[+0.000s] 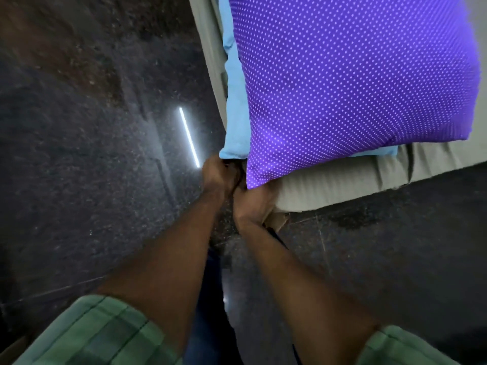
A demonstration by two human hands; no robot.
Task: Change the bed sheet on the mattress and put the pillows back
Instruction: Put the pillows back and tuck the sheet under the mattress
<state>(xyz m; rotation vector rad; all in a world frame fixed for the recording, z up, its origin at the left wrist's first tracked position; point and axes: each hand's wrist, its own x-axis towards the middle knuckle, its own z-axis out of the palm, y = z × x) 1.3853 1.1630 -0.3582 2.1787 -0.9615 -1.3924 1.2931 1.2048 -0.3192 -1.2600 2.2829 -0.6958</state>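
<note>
A purple pillow with small white dots (pixel 355 83) lies on top of a light blue pillow (pixel 234 122) at the corner of the bed. The mattress is covered by a grey sheet (pixel 329 180) that hangs over its edge. My left hand (pixel 218 175) is closed at the bed corner just under the blue pillow. My right hand (pixel 254 204) is right beside it, closed on the grey sheet at the corner below the purple pillow's tip. The fingers of both hands are hidden in the fabric.
Dark speckled stone floor (pixel 92 154) surrounds the bed on the left and in front, with a bright reflection of a tube light (pixel 189 137). My green checked sleeves and blue trousers fill the bottom of the view.
</note>
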